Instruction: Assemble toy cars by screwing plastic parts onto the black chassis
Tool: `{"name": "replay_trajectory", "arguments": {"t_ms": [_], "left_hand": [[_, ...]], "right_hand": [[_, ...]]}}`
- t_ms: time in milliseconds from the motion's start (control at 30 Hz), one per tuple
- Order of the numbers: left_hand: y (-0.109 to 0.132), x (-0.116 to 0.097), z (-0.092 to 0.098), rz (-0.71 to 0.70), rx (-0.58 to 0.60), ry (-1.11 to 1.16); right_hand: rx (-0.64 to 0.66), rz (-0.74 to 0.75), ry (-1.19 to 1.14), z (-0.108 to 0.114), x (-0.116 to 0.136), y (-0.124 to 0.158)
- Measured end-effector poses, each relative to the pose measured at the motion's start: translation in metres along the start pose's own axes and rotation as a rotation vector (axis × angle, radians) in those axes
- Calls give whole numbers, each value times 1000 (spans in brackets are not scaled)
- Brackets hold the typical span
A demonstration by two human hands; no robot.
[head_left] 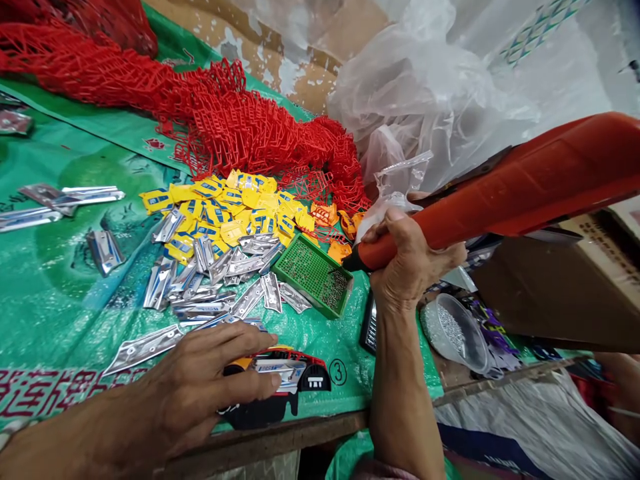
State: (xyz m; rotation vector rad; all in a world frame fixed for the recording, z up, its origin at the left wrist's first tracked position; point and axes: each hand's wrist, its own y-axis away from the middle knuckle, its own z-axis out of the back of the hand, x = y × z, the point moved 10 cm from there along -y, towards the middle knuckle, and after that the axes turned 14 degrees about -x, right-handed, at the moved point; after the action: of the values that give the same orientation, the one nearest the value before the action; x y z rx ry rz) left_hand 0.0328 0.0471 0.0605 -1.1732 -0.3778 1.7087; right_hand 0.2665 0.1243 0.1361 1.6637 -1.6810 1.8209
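Note:
My left hand (200, 380) lies flat near the table's front edge, its fingers pressing down on a small toy car body (280, 380) with black, yellow and silver parts. My right hand (407, 263) is closed round an orange-red electric screwdriver (500, 193), whose dark tip hangs just above a green screw tray (313, 273). The tray holds a scatter of tiny screws at its near corner.
Silver plastic parts (210, 280) and yellow parts (225, 207) lie heaped on the green tarp (60, 287). Red plastic frames (225, 120) trail across the back. Clear plastic bags (425, 100) stand at the right. A clear bowl of screws (457, 330) sits by my right wrist.

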Motion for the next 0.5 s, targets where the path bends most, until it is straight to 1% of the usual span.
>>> {"name": "replay_trajectory", "arguments": {"t_ms": [133, 333, 433, 500], "left_hand": [[-3, -1, -1, 21, 23, -9], [-7, -3, 1, 19, 7, -11], [-10, -4, 4, -1, -8, -34], [-10, -3, 3, -5, 2, -37]], "right_hand": [[6, -6, -9, 0, -1, 0], [-18, 8, 3, 1, -1, 0], [-12, 6, -13, 0, -1, 1], [-6, -2, -25, -1, -1, 0]]}}
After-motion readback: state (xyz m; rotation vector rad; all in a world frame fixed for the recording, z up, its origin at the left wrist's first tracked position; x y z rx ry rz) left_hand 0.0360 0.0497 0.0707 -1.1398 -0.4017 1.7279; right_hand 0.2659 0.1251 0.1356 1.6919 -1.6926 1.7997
